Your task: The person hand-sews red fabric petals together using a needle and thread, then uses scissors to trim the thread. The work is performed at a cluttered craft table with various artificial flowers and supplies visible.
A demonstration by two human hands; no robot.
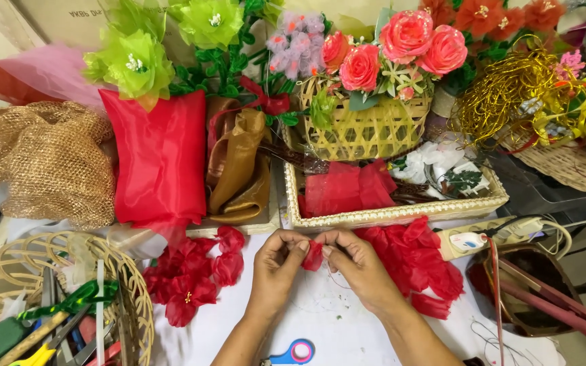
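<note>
Sheer red fabric petal [313, 256], matt woven bamboo basket [367, 129].

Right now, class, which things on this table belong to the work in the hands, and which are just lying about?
In use:
left hand
right hand
red fabric petal
loose red petals
finished red flowers

Lying about:
flower basket
gold mesh
tool basket
tape measure

**Reds, greens and gold across the table**

The small petal [313, 256] pinched between both hands is red, like the finished fabric flowers [188, 278] and the loose petal heap [415, 261]. The table [347, 325] is white. A red fabric bundle [161, 163] sits beneath lime-green blossoms [133, 64]. The gold mesh [49, 159] shows an open net pattern. Coral-pink roses [408, 37] fill a pale yellow woven basket [364, 129].
</note>
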